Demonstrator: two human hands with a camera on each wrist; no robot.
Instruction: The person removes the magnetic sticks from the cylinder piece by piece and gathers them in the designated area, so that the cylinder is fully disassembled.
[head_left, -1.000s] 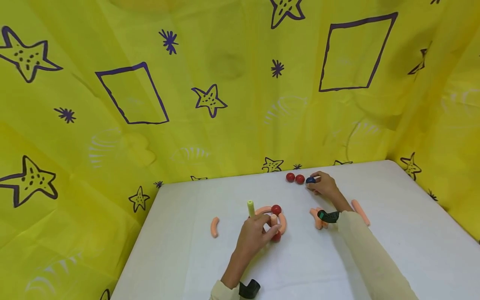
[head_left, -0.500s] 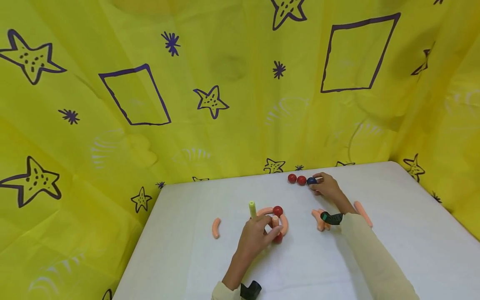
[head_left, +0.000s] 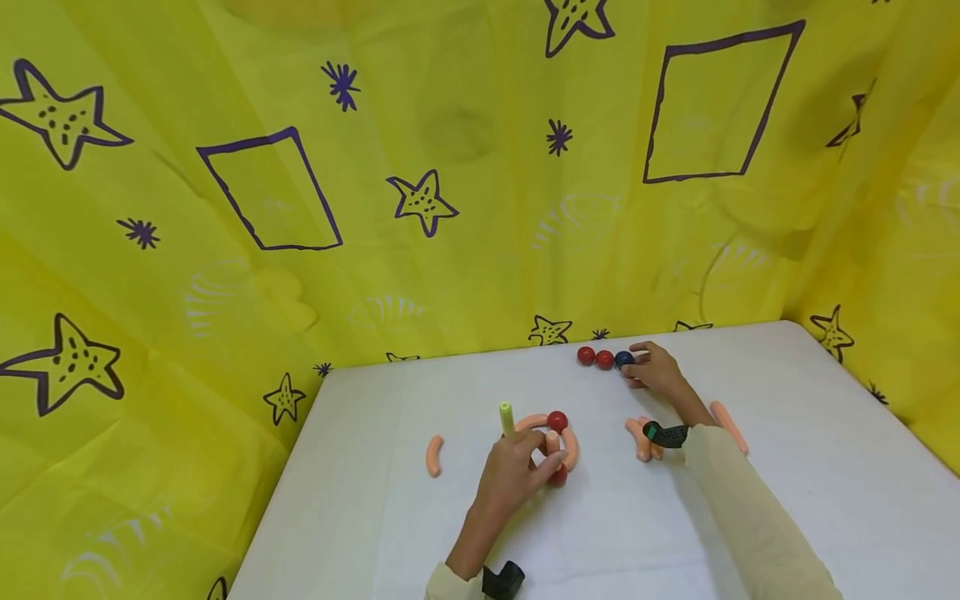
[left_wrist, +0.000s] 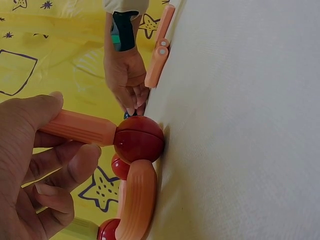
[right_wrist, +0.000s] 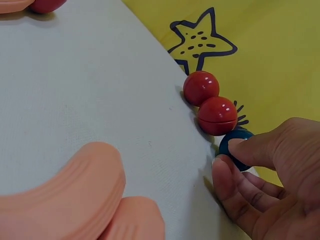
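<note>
In the head view my left hand (head_left: pixel 502 479) pinches an upright peach-coloured magnetic stick (head_left: pixel 553 442). The left wrist view has this stick's end against a red ball (left_wrist: pixel 139 140) on the table. Curved peach pieces (head_left: pixel 572 450) and another red ball (head_left: pixel 557 421) form part of a ring there, and a light green stick (head_left: pixel 507 418) rises behind the hand. Toward the table's back edge, my right hand (head_left: pixel 656 372) holds a blue ball (right_wrist: pixel 235 147) between thumb and fingertips. Two red balls (right_wrist: pixel 209 102) lie in a row beside it.
One curved peach piece (head_left: pixel 434 456) lies alone at left on the white table (head_left: pixel 345 517). Several more peach pieces (head_left: pixel 642 440) are bunched under the right wrist. Farther right is a straight peach stick (head_left: pixel 730 427). A yellow patterned cloth (head_left: pixel 480 275) hangs behind.
The right fingers have shifted slightly right on the blue ball, leaving more of it visible beside the red balls. My left hand keeps its pinch on the stick. The head view shifted slightly.
</note>
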